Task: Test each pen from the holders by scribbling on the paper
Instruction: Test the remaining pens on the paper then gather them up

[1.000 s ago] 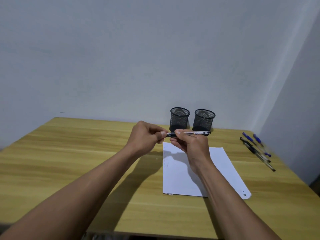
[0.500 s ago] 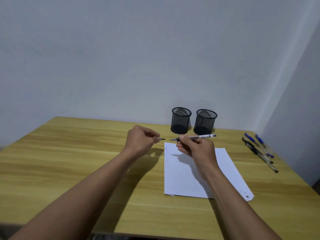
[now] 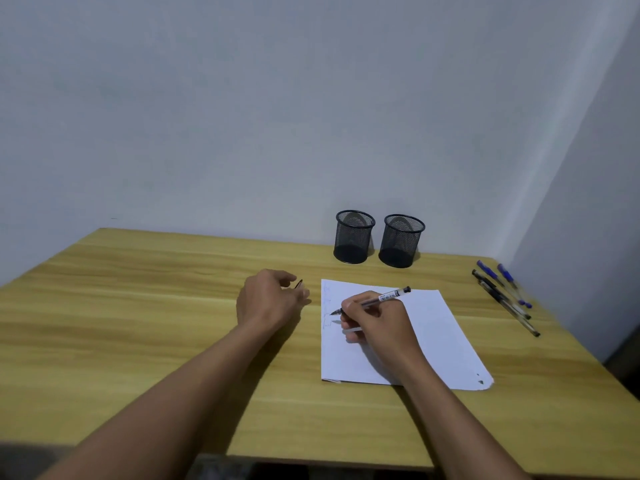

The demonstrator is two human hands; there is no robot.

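Paper (image 3: 433, 341) flat on table (image 3: 138, 306): thin, light, and we judge it slides unless pinned. Mesh holders (image 3: 354, 237) upright behind it. Pen (image 3: 384, 297): light, stiff, smooth barrel. Right hand (image 3: 377, 323) grips it low near tip, tip just above sheet's left edge. Left hand (image 3: 266, 299) pinches small dark cap (image 3: 298, 284) beside sheet; tiny, easily dropped.

view: head | from: above near edge of table (image 3: 145, 334) | facing: forward-down toward wall (image 3: 277, 105) | range: close
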